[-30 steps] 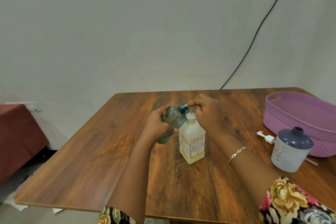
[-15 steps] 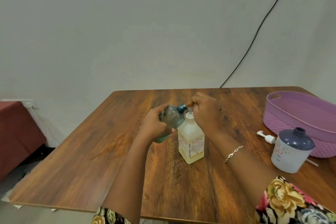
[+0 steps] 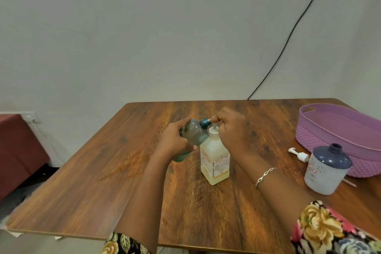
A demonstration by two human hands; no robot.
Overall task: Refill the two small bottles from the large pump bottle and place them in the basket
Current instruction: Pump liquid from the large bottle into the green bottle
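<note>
A pale yellow pump bottle [image 3: 214,161] stands upright in the middle of the wooden table [image 3: 103,171]. My right hand [image 3: 233,128] is curled over its pump head, fingers on the nozzle. My left hand [image 3: 175,142] grips a small teal-tinted bottle [image 3: 192,132], tilted so its open blue neck meets the pump's spout. A little green liquid shows at that bottle's low end. A second small bottle [image 3: 325,171], white with a dark blue top and open neck, stands at the right. The purple basket [image 3: 321,136] sits behind it.
A loose white pump cap [image 3: 299,155] with its tube lies between the white bottle and the basket. A black cable runs down the wall to the table's back edge. A dark red seat [image 3: 18,150] is off the table's left side.
Both hands and the tilted bottle have kept their hold on the pump; the view has shifted slightly, and the pump head sits about the same.
</note>
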